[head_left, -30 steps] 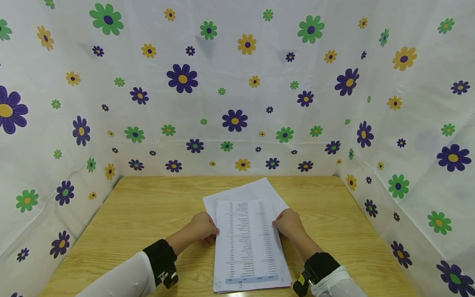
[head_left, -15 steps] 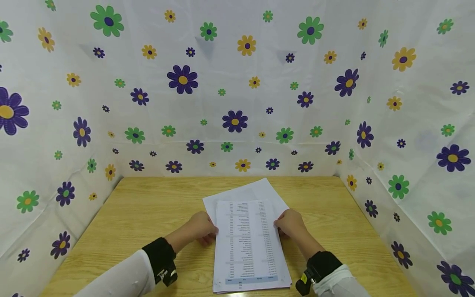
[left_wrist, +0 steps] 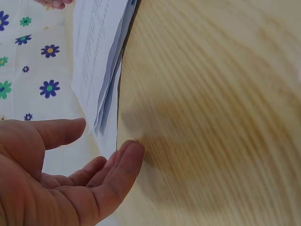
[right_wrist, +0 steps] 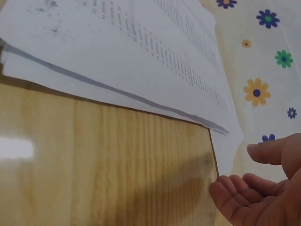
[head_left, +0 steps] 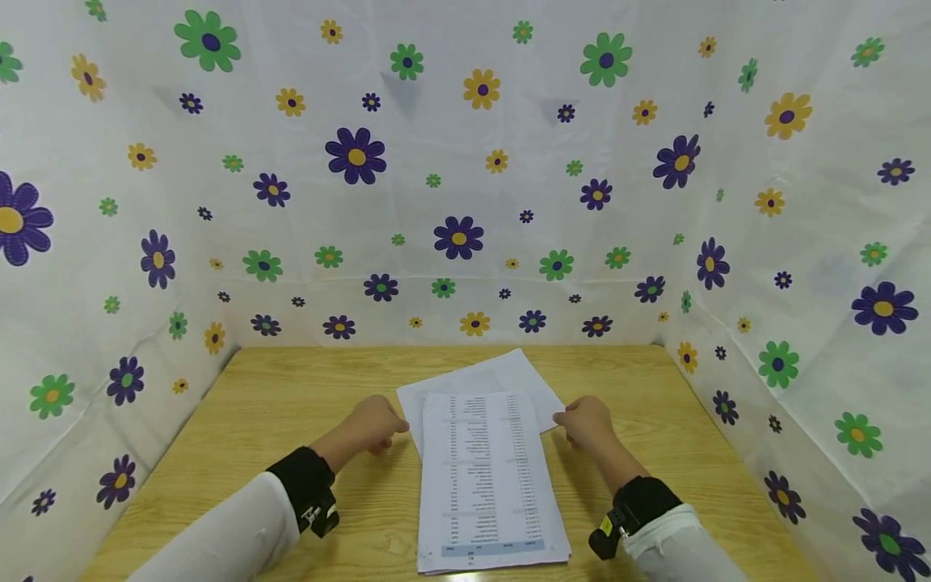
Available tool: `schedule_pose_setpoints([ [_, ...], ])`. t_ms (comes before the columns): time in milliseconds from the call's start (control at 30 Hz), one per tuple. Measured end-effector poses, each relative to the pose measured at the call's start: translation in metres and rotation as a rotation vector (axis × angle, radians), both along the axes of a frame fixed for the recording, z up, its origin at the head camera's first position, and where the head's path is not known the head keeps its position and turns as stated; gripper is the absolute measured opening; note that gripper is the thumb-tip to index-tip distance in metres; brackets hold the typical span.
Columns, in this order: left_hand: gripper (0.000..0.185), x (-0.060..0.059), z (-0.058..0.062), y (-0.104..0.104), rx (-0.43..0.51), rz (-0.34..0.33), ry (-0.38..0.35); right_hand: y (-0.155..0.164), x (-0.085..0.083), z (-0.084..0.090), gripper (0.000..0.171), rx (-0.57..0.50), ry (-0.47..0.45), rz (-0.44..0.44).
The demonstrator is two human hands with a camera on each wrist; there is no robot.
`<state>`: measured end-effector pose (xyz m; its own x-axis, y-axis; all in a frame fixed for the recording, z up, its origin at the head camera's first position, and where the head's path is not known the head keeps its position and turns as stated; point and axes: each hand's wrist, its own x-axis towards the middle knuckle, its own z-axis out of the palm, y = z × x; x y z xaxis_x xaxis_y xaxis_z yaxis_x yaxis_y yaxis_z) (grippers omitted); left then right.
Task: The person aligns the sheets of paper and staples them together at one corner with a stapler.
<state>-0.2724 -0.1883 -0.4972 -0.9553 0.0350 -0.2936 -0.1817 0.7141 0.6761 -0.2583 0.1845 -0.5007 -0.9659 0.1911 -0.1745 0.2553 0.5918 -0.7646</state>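
A stack of printed papers [head_left: 487,477] lies on the near middle of the bench [head_left: 305,380], over a white sheet [head_left: 498,373] jutting out askew beyond its far end. The left hand [head_left: 369,424] is beside that sheet's left edge, the right hand [head_left: 589,424] at its right corner — both released, thumbs apart from loosely bent fingers.

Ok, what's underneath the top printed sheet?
Under the printed sheet, edges of more paper show, plus an angled sheet sticking out past its far end. Their covered parts can't be seen.
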Motion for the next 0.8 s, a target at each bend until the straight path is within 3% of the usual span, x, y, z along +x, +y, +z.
schedule_pose_setpoints([
  [100,0.024,-0.008,0.0,-0.007,-0.024,0.021,0.008,0.004,-0.008,-0.001,0.041,-0.035,0.03,-0.058],
  [267,0.03,-0.023,-0.004,-0.01,-0.06,0.026,0.032,0.012,-0.023,-0.005,0.046,0.007,0.036,-0.121],
  [467,0.058,-0.047,0.001,0.001,-0.111,-0.083,0.137,0.016,-0.031,-0.009,0.051,0.035,-0.001,-0.154],
  [633,0.066,-0.07,0.006,0.012,-0.203,-0.15,0.199,0.008,-0.031,-0.007,0.056,0.064,-0.022,-0.137],
  [800,0.069,-0.084,0.004,0.022,-0.313,-0.224,0.192,-0.001,-0.03,-0.001,0.055,0.099,-0.034,-0.124],
])
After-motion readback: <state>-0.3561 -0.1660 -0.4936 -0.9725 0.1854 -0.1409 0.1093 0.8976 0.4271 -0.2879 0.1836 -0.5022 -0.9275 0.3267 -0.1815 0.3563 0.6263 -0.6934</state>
